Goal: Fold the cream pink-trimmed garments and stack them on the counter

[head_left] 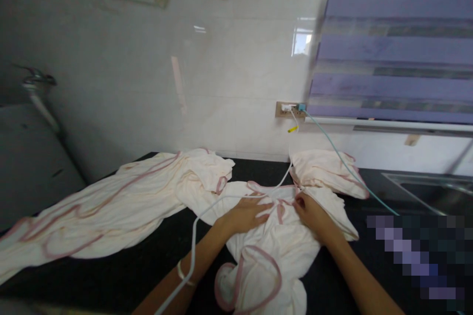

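Note:
A cream garment with pink trim lies spread on a black countertop. My left hand rests flat on it near a pink bow at the neckline. My right hand pinches the fabric just right of the bow. A second cream cloth with pink trim stretches out to the left. A white cable runs from a wall socket across the garment and over my left forearm.
A teal cable also leaves the socket and crosses the folded cloth at the right. A steel sink sits at the far right. A tiled wall stands behind, with purple blinds at upper right and a tap at left.

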`<state>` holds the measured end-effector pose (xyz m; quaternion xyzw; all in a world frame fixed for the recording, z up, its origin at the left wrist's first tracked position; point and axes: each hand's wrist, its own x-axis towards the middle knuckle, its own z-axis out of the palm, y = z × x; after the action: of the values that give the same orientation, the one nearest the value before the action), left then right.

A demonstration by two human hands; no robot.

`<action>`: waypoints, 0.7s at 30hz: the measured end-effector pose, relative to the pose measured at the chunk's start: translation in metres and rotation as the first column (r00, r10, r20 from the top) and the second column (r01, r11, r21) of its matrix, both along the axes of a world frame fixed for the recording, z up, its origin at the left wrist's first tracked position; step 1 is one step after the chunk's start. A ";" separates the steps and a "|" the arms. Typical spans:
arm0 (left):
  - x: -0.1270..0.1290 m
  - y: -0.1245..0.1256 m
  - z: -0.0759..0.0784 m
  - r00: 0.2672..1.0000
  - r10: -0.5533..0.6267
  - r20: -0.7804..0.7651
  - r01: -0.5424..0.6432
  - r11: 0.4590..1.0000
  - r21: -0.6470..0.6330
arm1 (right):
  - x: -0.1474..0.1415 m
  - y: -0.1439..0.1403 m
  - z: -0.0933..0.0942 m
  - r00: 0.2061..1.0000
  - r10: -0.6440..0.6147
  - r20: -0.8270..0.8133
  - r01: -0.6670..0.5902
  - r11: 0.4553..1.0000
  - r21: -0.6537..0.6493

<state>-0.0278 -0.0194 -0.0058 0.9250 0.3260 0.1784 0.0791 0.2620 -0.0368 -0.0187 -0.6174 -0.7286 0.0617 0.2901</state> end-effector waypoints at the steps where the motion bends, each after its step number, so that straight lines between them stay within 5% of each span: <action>1: -0.001 -0.003 0.002 0.998 -0.025 -0.054 0.023 0.999 -0.039 | -0.002 0.002 -0.001 1.000 0.012 -0.014 -0.012 1.000 -0.007; 5: -0.002 -0.010 0.014 0.993 -0.099 -0.069 0.090 0.987 -0.130 | -0.002 0.007 -0.004 0.997 0.057 -0.060 -0.060 0.997 -0.055; 8: 0.001 -0.009 0.017 0.994 -0.082 0.072 0.086 0.995 -0.048 | -0.003 0.008 -0.003 0.991 0.099 -0.087 -0.107 0.990 -0.094; 11: 0.005 0.001 0.011 0.987 0.090 0.131 -0.098 0.994 0.050 | -0.006 0.004 0.001 0.987 0.143 -0.079 -0.149 0.986 -0.077; 15: 0.004 0.022 0.000 0.925 0.376 0.059 -0.379 0.924 0.050 | -0.013 0.001 0.005 0.987 0.158 -0.001 -0.158 0.986 0.044; 21: -0.004 0.034 0.001 0.871 0.483 -0.083 -0.483 0.875 0.030 | -0.018 0.006 -0.002 0.983 0.074 0.170 -0.075 0.997 -0.002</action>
<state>-0.0320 0.0145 -0.0047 0.8216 0.5490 0.1531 0.0139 0.2444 -0.0306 -0.0211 -0.5920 -0.7735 0.0180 0.2258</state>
